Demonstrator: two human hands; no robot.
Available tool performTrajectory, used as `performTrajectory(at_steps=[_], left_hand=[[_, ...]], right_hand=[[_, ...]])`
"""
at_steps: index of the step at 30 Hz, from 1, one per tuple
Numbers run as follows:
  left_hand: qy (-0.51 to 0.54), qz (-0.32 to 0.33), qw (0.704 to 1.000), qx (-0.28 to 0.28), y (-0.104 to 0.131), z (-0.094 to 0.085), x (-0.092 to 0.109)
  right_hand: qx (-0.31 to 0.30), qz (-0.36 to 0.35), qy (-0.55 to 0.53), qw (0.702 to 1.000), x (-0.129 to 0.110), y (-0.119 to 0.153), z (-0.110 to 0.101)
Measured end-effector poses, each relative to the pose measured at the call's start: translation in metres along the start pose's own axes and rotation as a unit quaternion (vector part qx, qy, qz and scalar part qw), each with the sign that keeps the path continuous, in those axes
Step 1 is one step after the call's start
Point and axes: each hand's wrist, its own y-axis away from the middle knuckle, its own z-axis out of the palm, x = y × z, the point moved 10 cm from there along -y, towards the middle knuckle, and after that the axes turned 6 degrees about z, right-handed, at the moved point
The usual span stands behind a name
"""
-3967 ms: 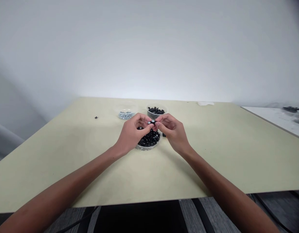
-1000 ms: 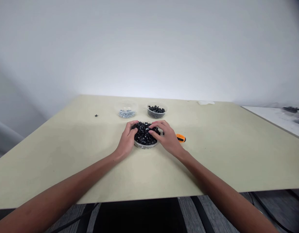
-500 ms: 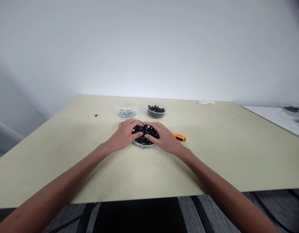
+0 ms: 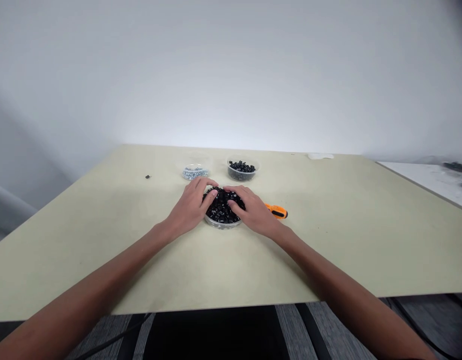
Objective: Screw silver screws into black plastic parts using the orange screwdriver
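A clear round bowl (image 4: 223, 226) heaped with glossy black pieces (image 4: 222, 210) stands on the table between my two hands. My left hand (image 4: 192, 202) rests at the bowl's left side, fingers bent over the rim and thumb apart over the pieces. On the right side my right hand (image 4: 249, 207) curves over the rim in the same way, its thumb apart from the fingers. Neither hand visibly holds a piece. An orange-and-black tool (image 4: 278, 211) lies just right of my right hand, partly hidden behind it.
Behind the hands stand a clear bowl of small silvery parts (image 4: 195, 173) and another clear bowl of black pieces (image 4: 241, 171). One small black piece (image 4: 147, 176) lies at the left. A white item (image 4: 320, 156) lies near the back edge of the table (image 4: 351, 240).
My left thumb has lifted up and back from the pieces, and my right thumb has shifted slightly right. More of the black pieces shows between my hands; the small silvery spots among them have gone from view.
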Motion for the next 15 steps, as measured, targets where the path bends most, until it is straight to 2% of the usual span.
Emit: performTrajectory(at_steps=[3,6,8,11,13,15], left_hand=[[0.149,-0.115,0.979,0.082,0.012,0.004,-0.027],[0.262,-0.219,0.932,0.121,0.027,0.026,-0.049],[0.312,-0.246,0.906,0.143,0.032,0.037,-0.055],[0.345,-0.271,0.880,0.180,0.036,0.043,-0.061],[0.357,-0.282,0.869,0.193,0.037,0.044,-0.062],[0.375,-0.284,0.860,0.198,0.037,0.045,-0.063]], right_hand=[[-0.010,-0.010,-0.004,1.000,-0.003,0.002,0.004],[0.026,0.004,-0.040,0.999,-0.004,0.003,0.002],[0.090,0.049,-0.107,0.989,0.005,0.003,-0.005],[0.165,0.142,-0.249,0.944,0.031,0.005,-0.008],[0.181,0.185,-0.316,0.913,0.048,0.006,-0.003],[0.177,0.197,-0.330,0.906,0.059,0.006,0.002]])
